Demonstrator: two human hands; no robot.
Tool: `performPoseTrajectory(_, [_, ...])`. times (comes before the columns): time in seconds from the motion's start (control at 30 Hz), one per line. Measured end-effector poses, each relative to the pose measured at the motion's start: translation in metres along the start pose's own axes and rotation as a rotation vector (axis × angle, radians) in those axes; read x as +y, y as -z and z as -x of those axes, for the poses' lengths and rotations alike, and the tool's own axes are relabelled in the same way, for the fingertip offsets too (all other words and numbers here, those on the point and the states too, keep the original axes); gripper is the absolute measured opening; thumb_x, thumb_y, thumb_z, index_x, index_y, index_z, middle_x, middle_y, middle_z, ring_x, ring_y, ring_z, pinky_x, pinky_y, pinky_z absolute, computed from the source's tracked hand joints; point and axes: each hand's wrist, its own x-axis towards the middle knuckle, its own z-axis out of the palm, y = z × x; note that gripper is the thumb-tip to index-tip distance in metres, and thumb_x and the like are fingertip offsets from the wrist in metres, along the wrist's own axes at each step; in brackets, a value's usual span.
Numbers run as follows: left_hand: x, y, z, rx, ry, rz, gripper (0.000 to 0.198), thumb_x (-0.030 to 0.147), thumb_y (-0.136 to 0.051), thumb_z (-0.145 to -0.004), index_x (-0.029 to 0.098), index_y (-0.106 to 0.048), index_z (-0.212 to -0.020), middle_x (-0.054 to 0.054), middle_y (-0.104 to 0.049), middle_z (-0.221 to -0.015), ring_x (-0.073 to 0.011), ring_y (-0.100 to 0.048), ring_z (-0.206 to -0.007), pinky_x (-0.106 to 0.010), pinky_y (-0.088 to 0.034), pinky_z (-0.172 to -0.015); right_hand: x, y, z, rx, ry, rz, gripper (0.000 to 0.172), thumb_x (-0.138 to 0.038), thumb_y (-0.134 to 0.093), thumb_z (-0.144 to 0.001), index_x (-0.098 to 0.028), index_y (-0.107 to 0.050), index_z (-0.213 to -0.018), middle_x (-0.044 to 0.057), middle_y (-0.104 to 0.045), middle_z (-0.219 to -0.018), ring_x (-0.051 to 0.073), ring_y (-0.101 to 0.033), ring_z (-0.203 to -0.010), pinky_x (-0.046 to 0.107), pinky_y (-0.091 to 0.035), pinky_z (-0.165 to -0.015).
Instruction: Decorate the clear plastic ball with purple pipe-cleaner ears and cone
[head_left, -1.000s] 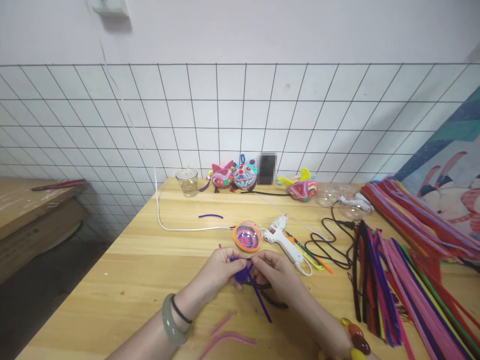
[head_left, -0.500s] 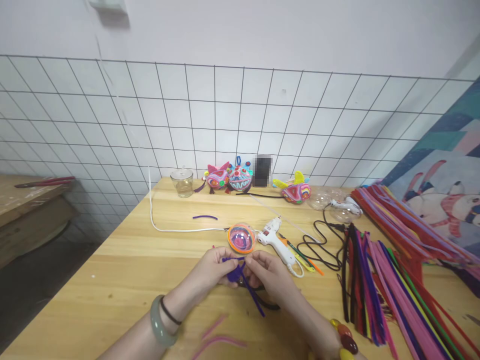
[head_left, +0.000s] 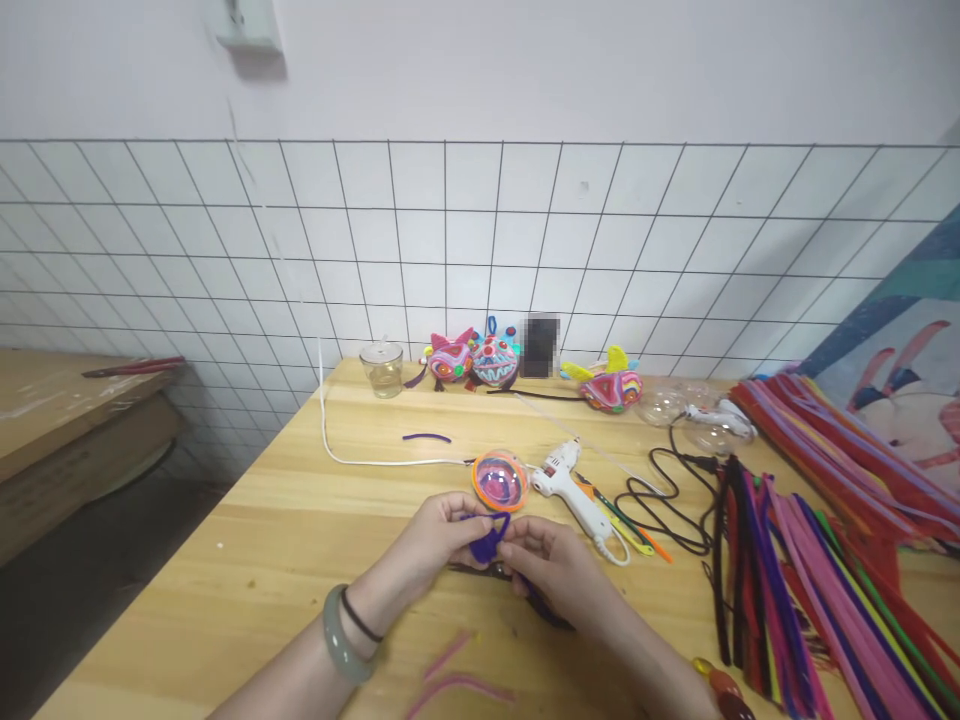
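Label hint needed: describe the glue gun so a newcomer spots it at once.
On the wooden table, look just beyond the right hand. The glue gun lies between the orange-rimmed dome and the coiled black cable. It is white and pistol-shaped, unlike the fuzzy coloured stems nearby.

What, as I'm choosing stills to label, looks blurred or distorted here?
Head view: even light, no glare; white wall tiles' grid bows; dark rectangle at the wall is pixelated; pink fuzzy pipe-cleaner pieces at the bottom edge are soft.
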Motion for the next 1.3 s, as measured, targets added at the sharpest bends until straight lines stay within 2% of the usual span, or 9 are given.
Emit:
performPoseTrajectory(0.13, [0.001,0.002,0.002,-0.072,0.045,0.068,0.027,0.029,-0.077,-0.059,0.011,-0.064,-0.073,-0.003,-0.066,-0.061,-0.0105,-0.058,-0.049,-0.023,-0.048,-0.052,0.004,0.001,-0.002,-0.026,-0.009,-0.082,0.033,-0.047,-0.069,-0.065,-0.017,-0.056,-0.067,-0.006,-0.055,-0.051,0.006,-0.045,-0.037,0.019,-0.036,-0.041])
performPoseTrajectory(0.33, [0.004,0.003,0.006,-0.213,0.019,0.129,0.035,0.041,-0.061,-0.077,0.008,-0.068,-0.085,-0.010,-0.069,-0.075,-0.0132,-0.063,-0.061,-0.024,-0.050,-0.060,0.000,0.004,-0.002,0.048,-0.067,-0.088,0.028,-0.041,-0.068,-0.063,-0.016,-0.054,-0.062,-0.006,-0.055,-0.047,0.004,-0.043,-0.032,0.017,-0.028,-0.035])
performPoseTrajectory(0.47, [0.005,0.003,0.006,-0.203,0.040,0.123,0.039,0.045,-0.058,-0.078,0.008,-0.068,-0.086,-0.012,-0.069,-0.078,-0.0133,-0.063,-0.060,-0.026,-0.052,-0.061,-0.001,0.005,-0.003,0.067,-0.091,-0.125,0.028,-0.040,-0.068,-0.060,-0.016,-0.055,-0.060,-0.006,-0.055,-0.044,0.004,-0.042,-0.031,0.017,-0.029,-0.035])
performPoseTrajectory(0.7, [0.006,0.003,0.006,-0.179,0.042,0.006,0.035,0.038,-0.072,-0.067,0.010,-0.071,-0.087,-0.009,-0.069,-0.074,-0.0135,-0.063,-0.061,-0.020,-0.049,-0.051,-0.009,0.001,-0.001,0.066,-0.109,-0.142,0.030,-0.042,-0.070,-0.056,-0.017,-0.053,-0.057,-0.007,-0.051,-0.041,0.004,-0.039,-0.030,0.017,-0.026,-0.034])
performPoseTrajectory(1.07, [0.004,0.002,0.003,-0.073,0.028,0.067,0.029,0.034,-0.078,-0.058,0.010,-0.070,-0.074,-0.006,-0.069,-0.065,-0.0115,-0.061,-0.053,-0.020,-0.048,-0.052,-0.007,0.007,-0.003,0.015,-0.063,-0.090,0.042,-0.051,-0.074,-0.056,-0.015,-0.060,-0.071,-0.005,-0.055,-0.048,0.005,-0.043,-0.036,0.019,-0.033,-0.040])
performPoseTrajectory(1.3, [0.007,0.003,0.005,-0.136,0.054,0.114,0.025,0.030,-0.076,-0.061,0.009,-0.070,-0.073,-0.006,-0.068,-0.062,-0.0108,-0.060,-0.050,-0.019,-0.047,-0.048,-0.009,0.011,-0.001,-0.032,-0.024,-0.062,0.041,-0.051,-0.075,-0.057,-0.015,-0.062,-0.072,-0.003,-0.058,-0.055,0.006,-0.044,-0.040,0.021,-0.037,-0.045])
